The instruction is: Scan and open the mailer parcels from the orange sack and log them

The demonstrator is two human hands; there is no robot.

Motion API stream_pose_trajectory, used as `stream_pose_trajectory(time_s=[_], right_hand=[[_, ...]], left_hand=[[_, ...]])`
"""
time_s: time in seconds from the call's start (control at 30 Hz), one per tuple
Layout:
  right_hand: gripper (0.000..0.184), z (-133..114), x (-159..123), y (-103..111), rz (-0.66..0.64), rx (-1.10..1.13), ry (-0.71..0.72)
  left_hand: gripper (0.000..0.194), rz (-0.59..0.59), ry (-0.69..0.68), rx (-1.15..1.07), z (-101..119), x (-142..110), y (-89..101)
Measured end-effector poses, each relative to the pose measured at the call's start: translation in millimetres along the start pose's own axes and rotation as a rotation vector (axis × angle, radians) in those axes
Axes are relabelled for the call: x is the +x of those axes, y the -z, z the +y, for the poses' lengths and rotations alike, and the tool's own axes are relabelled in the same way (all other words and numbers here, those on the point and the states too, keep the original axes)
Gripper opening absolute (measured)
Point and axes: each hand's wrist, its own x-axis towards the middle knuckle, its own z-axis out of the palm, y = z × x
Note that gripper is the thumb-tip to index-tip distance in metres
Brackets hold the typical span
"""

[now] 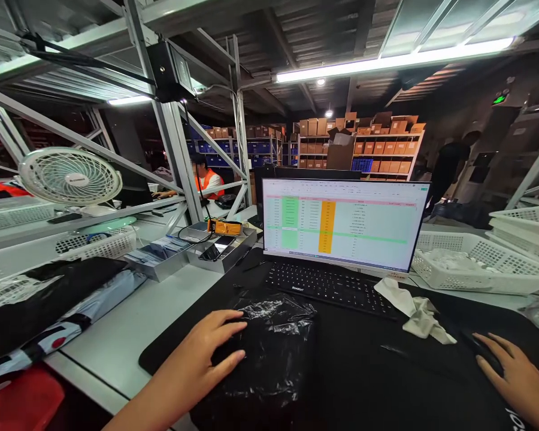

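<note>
My left hand lies with fingers spread on the left side of a black plastic-wrapped package. The package's wrap is shiny and creased, and it sits on a black desk mat. At the right, my right hand is curved over a dark computer mouse, partly hidden under the fingers. Beyond the package is a black keyboard, below a monitor that displays a spreadsheet with green and orange columns. A crumpled whitish cloth touches the keyboard's right end.
Black and grey parcels are piled at the left, near a round fan. Metal trays hold papers and a phone. White perforated baskets stand right. Behind the metal frame sits a person in an orange vest; boxed shelves are farther back.
</note>
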Motion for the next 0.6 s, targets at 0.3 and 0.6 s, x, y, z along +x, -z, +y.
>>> stream_pose_trajectory(time_s=[0.3, 0.6], right_hand=[[0.066, 29.0, 4.8, -19.6, 0.106, -0.142, -0.022], [0.064, 16.0, 1.3, -7.8, 0.016, -0.202, -0.019]], left_hand=[[0.030, -0.184, 0.037, -0.114, -12.8, -3.9, -20.0], [0.043, -0.269, 0.004, -0.273, 9.3, 8.8, -13.7]])
